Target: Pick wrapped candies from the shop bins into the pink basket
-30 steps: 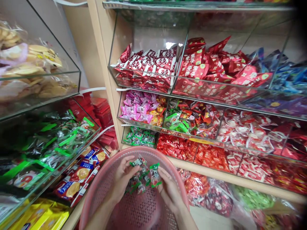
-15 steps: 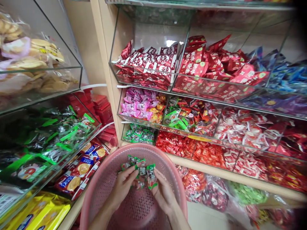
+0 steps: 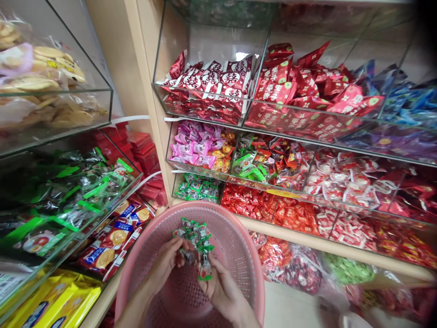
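Both my hands are cupped together inside a pink perforated basket (image 3: pixel 239 241) at the bottom centre. Between them they hold a heap of small green-and-silver wrapped candies (image 3: pixel 195 237). My left hand (image 3: pixel 167 262) closes round the pile from the left, and my right hand (image 3: pixel 218 284) closes round it from the right and below. Just beyond the basket's far rim is a glass bin of the same green candies (image 3: pixel 198 187) on the lowest shelf row.
Wooden shelving ahead carries glass bins of red packets (image 3: pixel 211 89), pink candies (image 3: pixel 194 146), mixed and red sweets (image 3: pixel 273 212). To the left, glass cases hold biscuits (image 3: pixel 44 91), green-wrapped snacks (image 3: pixel 82 191) and yellow boxes (image 3: pixel 58 305). Bagged sweets (image 3: pixel 297 269) lie under the shelf.
My hands have drawn closer together and sunk a little lower into the basket, bunching the candies into a tighter heap. The view has tilted down slightly.
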Motion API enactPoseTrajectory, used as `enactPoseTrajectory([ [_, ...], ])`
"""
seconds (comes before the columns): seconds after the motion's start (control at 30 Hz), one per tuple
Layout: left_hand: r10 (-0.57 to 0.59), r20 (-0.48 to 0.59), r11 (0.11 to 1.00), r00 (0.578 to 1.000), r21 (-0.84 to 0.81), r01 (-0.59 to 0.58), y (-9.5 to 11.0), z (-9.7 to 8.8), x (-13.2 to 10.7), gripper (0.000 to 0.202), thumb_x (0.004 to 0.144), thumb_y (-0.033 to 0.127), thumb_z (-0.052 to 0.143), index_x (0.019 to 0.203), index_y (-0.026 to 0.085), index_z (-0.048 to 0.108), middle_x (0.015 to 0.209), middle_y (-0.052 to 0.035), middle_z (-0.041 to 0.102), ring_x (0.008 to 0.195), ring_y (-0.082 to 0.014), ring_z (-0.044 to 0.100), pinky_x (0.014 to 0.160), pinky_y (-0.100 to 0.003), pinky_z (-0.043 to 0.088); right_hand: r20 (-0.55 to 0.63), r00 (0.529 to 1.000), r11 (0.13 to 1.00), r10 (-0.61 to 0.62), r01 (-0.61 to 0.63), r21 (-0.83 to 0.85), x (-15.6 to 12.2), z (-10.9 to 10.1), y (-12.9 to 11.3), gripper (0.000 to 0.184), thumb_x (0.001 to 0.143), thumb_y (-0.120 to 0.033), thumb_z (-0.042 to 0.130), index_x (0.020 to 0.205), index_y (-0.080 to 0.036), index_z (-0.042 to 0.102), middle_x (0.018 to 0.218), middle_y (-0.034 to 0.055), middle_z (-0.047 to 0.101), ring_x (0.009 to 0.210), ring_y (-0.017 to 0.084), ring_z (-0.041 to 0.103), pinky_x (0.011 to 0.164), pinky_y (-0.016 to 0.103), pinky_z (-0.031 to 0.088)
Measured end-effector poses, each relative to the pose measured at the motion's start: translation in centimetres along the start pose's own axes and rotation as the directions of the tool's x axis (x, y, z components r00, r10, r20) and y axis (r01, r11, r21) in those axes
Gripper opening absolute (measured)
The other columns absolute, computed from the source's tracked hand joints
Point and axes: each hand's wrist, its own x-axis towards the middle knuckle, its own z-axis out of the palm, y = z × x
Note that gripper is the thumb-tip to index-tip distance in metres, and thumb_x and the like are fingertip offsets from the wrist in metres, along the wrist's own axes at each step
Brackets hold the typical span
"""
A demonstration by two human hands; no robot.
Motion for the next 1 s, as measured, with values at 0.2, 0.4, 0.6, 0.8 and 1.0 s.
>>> enactPoseTrajectory([
  [0.2,0.050,-0.087,0.992,0.995,0.118,-0.039,0.3,-1.2,1.0,0.021,0.071,0.034,0.063,0.085,0.018,0.060,0.088,-0.0025,0.063,0.069,-0.0100,0.054,0.054,-0.018,0.039,-0.065,0.982,0.982,-0.177,0.171,-0.085,0.2,-0.3,-0.6,0.021,0.067,-0.026,0.076,0.083,-0.019,0.065,0.085,-0.0014,0.069,0.069,0.010,0.061,0.067,0.023,0.048],
  [0.4,-0.022,-0.060,0.943,0.998,0.330,0.041,0.3,-1.6,3.0,0.036,0.070,0.034,0.056,0.101,0.017,0.058,0.099,-0.0061,0.066,0.053,-0.0087,0.052,0.052,-0.023,0.043,-0.043,0.978,0.969,-0.205,0.196,-0.152,0.0,-0.9,-0.2,0.023,0.066,-0.023,0.077,0.085,-0.016,0.067,0.080,0.0007,0.068,0.065,0.009,0.059,0.060,0.021,0.046],
  [0.6,0.194,0.125,0.641,0.973,0.735,-0.222,-0.6,-0.1,6.5,0.022,0.067,0.016,0.047,0.083,0.020,0.061,0.089,-0.0022,0.065,0.083,-0.0172,0.060,0.079,-0.029,0.046,-0.070,0.980,0.976,-0.188,0.178,-0.124,-0.1,-1.7,0.0,0.020,0.065,-0.021,0.077,0.081,-0.015,0.066,0.074,-0.0002,0.068,0.061,0.008,0.058,0.058,0.020,0.045],
  [0.8,0.215,0.206,0.458,0.954,0.842,-0.285,-1.6,-0.2,8.0,0.042,0.065,0.008,0.045,0.103,0.022,0.056,0.107,-0.0042,0.059,0.101,-0.0189,0.055,0.091,-0.031,0.041,-0.074,0.982,0.980,-0.176,0.168,-0.103,-0.2,-2.8,-0.2,0.019,0.066,-0.019,0.076,0.081,-0.015,0.066,0.075,-0.0001,0.068,0.062,0.009,0.059,0.056,0.019,0.045],
  [1.0,0.335,0.221,0.462,0.916,0.808,-0.364,-0.1,-2.2,8.8,0.031,0.067,0.010,0.042,0.093,0.019,0.056,0.097,-0.0037,0.058,0.101,-0.0198,0.053,0.093,-0.034,0.040,-0.181,0.972,0.985,-0.146,0.127,-0.114,-0.2,-2.6,0.0,0.025,0.059,-0.020,0.081,0.078,-0.015,0.065,0.075,-0.0004,0.068,0.059,0.009,0.058,0.056,0.020,0.046],
])
